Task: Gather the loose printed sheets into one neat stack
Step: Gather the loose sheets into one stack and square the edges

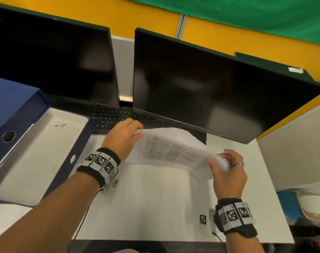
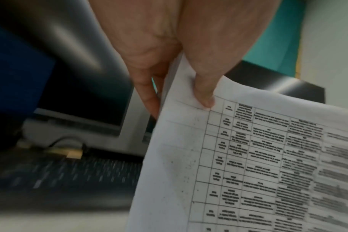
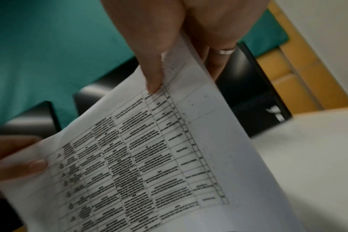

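A bundle of white printed sheets (image 1: 173, 148) with a table of small text is held up off the white desk (image 1: 146, 207), tilted, its lower edge near the surface. My left hand (image 1: 124, 136) grips its far left corner, thumb on the printed face (image 2: 248, 157) and fingers behind. My right hand (image 1: 226, 170) pinches the right end of the bundle, thumb on the printed sheets (image 3: 149, 157), ringed fingers behind. The sheets' edges fan slightly at the right end.
Two dark monitors (image 1: 201, 88) stand close behind the sheets, above a black keyboard (image 1: 119, 117). An open blue box file (image 1: 27, 143) with a white inside lies at the left. A small white tagged device (image 1: 203, 221) sits by my right wrist.
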`<state>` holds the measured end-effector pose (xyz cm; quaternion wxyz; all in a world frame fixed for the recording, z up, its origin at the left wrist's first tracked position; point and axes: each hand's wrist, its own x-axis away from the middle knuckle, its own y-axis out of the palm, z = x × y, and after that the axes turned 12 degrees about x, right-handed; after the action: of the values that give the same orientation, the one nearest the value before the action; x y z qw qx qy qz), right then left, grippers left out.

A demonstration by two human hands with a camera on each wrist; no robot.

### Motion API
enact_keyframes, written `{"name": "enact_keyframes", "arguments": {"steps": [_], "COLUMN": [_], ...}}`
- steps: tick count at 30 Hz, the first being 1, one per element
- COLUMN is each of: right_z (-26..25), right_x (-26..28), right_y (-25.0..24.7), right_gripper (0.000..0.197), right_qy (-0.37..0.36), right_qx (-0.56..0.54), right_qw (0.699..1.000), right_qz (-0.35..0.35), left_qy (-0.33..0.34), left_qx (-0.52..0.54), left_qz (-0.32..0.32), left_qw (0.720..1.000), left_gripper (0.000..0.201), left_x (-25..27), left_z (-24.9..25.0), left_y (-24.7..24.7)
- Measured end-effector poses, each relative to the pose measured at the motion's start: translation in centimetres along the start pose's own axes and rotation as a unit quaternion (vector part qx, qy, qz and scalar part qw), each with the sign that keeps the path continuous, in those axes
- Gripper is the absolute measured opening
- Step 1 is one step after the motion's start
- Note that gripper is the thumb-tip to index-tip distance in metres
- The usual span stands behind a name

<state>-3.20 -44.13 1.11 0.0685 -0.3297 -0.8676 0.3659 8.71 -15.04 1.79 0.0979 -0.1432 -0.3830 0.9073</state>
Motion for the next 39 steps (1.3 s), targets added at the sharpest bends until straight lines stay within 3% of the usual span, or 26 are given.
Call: {"name": "enact_keyframes", "arguments": {"steps": [2, 3, 6, 9, 12, 14, 16, 17, 20, 24, 26, 29, 32, 34, 36, 39], "right_z": [1.4, 1.9, 2.2, 0.8, 1.1, 3.7, 6.4, 7.8, 9.4, 9.0, 7.8, 4.9, 1.8, 1.1, 1.5, 2.9], "right_x": [0.3, 0.3, -0.4, -1.3, -2.0, -2.0, -1.0, -0.6, 0.5, 1.0, 1.0, 0.3, -0.1, 0.3, 0.7, 1.1], "right_y": [1.1, 1.7, 2.5, 1.3, 1.6, 3.6, 5.5, 6.5, 7.8, 6.9, 6.2, 5.0, 3.0, 2.2, 2.4, 3.5], "right_gripper": [0.068, 0.067, 0.039, 0.028, 0.035, 0.05, 0.065, 0.065, 0.045, 0.029, 0.023, 0.013, 0.02, 0.032, 0.041, 0.056], "right_qy": [0.071, 0.097, 0.128, 0.096, 0.068, 0.13, 0.192, 0.204, 0.205, 0.227, 0.218, 0.169, 0.108, 0.076, 0.062, 0.072], "right_qx": [-0.09, -0.119, -0.114, -0.114, -0.076, -0.016, 0.063, 0.091, 0.107, 0.058, 0.034, -0.004, -0.107, -0.145, -0.118, -0.08], "right_qw": [0.993, 0.988, 0.984, 0.988, 0.992, 0.977, 0.94, 0.928, 0.931, 0.933, 0.937, 0.963, 0.982, 0.984, 0.989, 0.99], "right_qz": [-0.019, -0.023, -0.039, -0.046, -0.073, -0.169, -0.277, -0.299, -0.281, -0.275, -0.272, -0.208, -0.116, -0.07, -0.062, -0.095], "left_qy": [-0.079, -0.127, -0.207, -0.2, -0.237, -0.319, -0.422, -0.441, -0.431, -0.47, -0.462, -0.369, -0.269, -0.226, -0.226, -0.279], "left_qx": [0.132, 0.208, 0.329, 0.36, 0.369, 0.362, 0.321, 0.299, 0.241, 0.22, 0.2, 0.251, 0.37, 0.403, 0.419, 0.421], "left_qz": [0.046, 0.067, 0.072, 0.101, 0.102, 0.069, -0.004, -0.045, -0.104, -0.116, -0.129, -0.051, 0.072, 0.108, 0.105, 0.079], "left_qw": [0.987, 0.968, 0.919, 0.906, 0.893, 0.873, 0.848, 0.845, 0.863, 0.847, 0.854, 0.894, 0.886, 0.88, 0.873, 0.86], "left_gripper": [0.029, 0.036, 0.029, 0.026, 0.026, 0.036, 0.062, 0.071, 0.07, 0.063, 0.057, 0.042, 0.026, 0.031, 0.044, 0.062], "left_x": [0.8, 0.9, 0.8, -0.2, -0.8, 0.1, 2.1, 3.3, 5.2, 5.0, 4.9, 4.2, 3.4, 3.5, 4.1, 4.7], "left_z": [-0.6, -0.8, -0.8, -0.5, -2.2, -4.6, -7.6, -8.3, -8.9, -8.8, -8.9, -6.9, -3.3, -1.4, -1.2, -2.2], "left_y": [1.0, 1.4, 2.3, 1.6, 2.0, 3.7, 6.8, 7.9, 9.8, 8.6, 7.9, 6.5, 4.2, 3.3, 3.6, 4.2]}}
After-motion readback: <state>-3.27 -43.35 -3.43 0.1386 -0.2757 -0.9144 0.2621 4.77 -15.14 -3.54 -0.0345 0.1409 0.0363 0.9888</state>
